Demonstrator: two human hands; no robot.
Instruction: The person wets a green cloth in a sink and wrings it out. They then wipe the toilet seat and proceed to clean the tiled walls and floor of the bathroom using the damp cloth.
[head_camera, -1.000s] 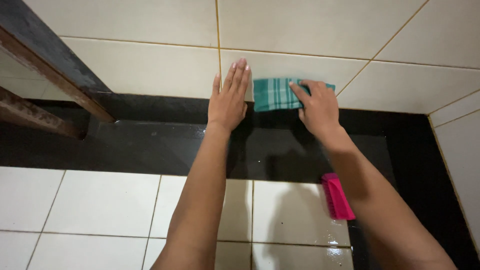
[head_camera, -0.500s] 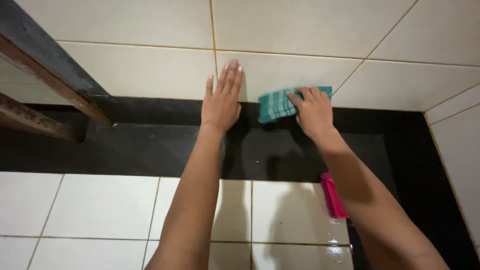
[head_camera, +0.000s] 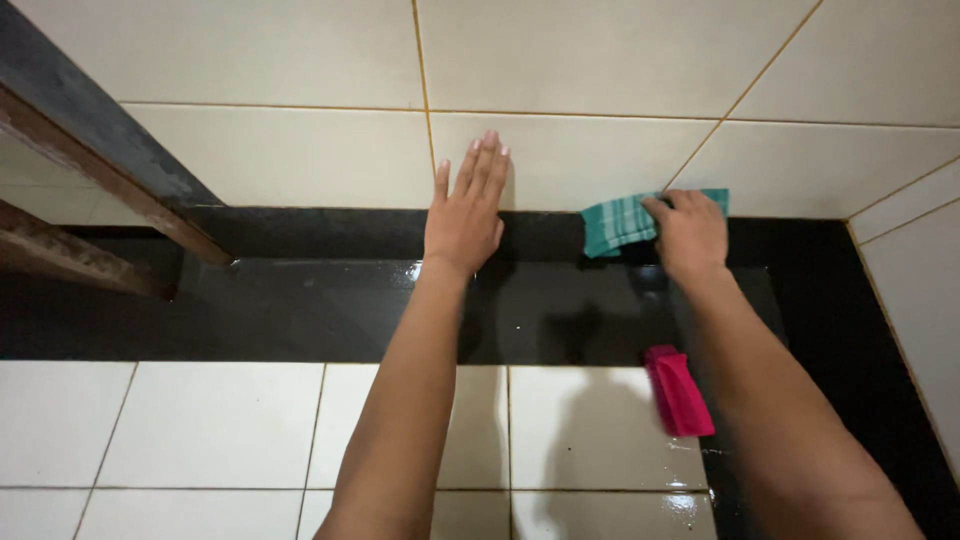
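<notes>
The left hand (head_camera: 466, 215) lay flat and open, fingers together and pointing up, palm pressed where the cream wall tiles (head_camera: 300, 150) met the black strip (head_camera: 300, 232) at their foot. It held nothing; it simply leaned there, the forearm running straight down toward the lower edge of the view.

The right hand (head_camera: 690, 235) was over to the right, well apart from the left, its grip curled down on a green checked cloth (head_camera: 618, 222). Fingers were bent over the cloth's right end, pinning it against that same black strip right under the wall tiles. The cloth stuck out to the left of the knuckles, bunched and slightly folded, and a small corner of it showed above the hand on the right side.

Below both hands ran the black ledge (head_camera: 330, 310), wet and shiny, with reflections of the arms on it. A pink brush or sponge (head_camera: 678, 390) lay just beside the right forearm, at the front edge of the ledge where the black met the white floor tiles (head_camera: 200, 430), partly over both; what exactly it was I couldn't tell. Those floor tiles looked wet near it too.

At the far left, a dark wooden frame (head_camera: 90, 150) slanted down to the ledge's left end.
</notes>
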